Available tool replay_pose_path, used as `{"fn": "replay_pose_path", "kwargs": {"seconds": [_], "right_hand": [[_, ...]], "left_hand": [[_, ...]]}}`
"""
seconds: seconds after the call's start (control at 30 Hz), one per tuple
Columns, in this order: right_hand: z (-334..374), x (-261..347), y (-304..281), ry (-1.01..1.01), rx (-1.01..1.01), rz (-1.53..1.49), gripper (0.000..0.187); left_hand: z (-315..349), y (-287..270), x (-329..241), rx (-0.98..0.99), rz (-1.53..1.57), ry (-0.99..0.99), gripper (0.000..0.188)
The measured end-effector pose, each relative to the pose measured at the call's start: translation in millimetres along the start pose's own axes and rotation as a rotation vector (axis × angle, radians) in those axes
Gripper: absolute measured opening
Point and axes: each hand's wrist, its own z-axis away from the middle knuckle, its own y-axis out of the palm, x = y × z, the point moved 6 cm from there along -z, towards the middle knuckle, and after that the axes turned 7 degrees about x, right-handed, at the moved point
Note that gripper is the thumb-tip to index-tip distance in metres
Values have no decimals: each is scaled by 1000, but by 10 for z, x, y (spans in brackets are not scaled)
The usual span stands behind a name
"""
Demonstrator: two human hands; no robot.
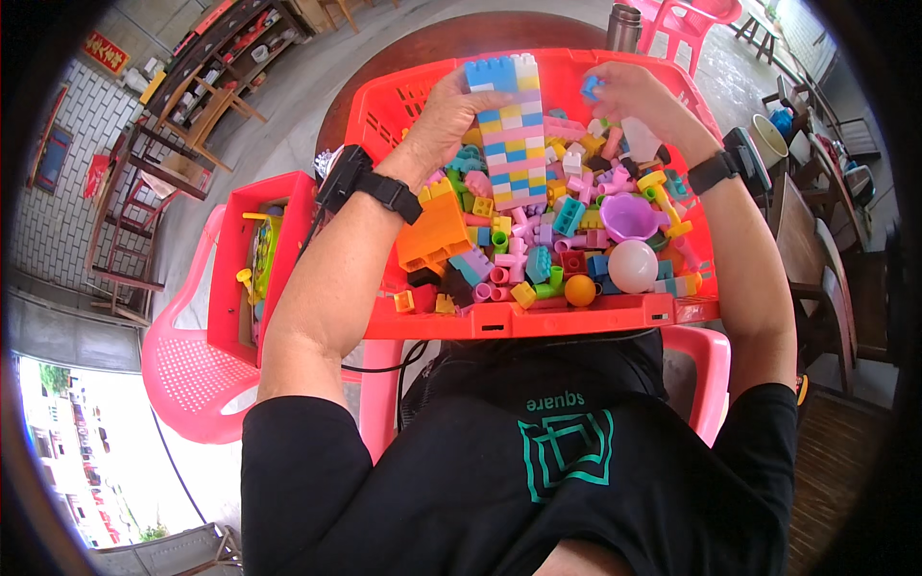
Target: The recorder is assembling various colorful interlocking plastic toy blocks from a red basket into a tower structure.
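Note:
My left hand (pixel 449 120) is closed round the upper left side of a tall tower of building blocks (pixel 513 134), stacked in blue, white, yellow and lilac rows. The tower rises out of a red plastic crate (pixel 538 324) full of loose toy pieces. Over the crate's far right part, my right hand (pixel 634 104) pinches a small blue building block (pixel 591 87), apart from the tower. Below the hands lie a purple toy bowl (pixel 629 217), a whitish ball (pixel 633 266), an orange ball (pixel 579 291) and a large orange block (pixel 432 235).
The crate stands at a round brown table (pixel 423 43), with a metal flask (pixel 623 27) behind it. Left of it, a red box of toys (pixel 223 317) rests on a pink plastic chair (pixel 187 370). Wooden chairs (pixel 821 269) stand at the right.

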Motion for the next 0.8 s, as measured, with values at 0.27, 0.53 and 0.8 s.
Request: {"fn": "replay_pose_path", "kwargs": {"seconds": [0.27,0.53,0.8], "right_hand": [[2,8,25,12,1,32,34],[-18,-34,18,5,30,25,35],[-20,-23,21,-6,3,54,36]], "left_hand": [[8,-1,-6,-8,-1,-7,29],[-5,-12,17,-9,-6,-10,30],[5,-3,8,-10,4,-28,31]]}}
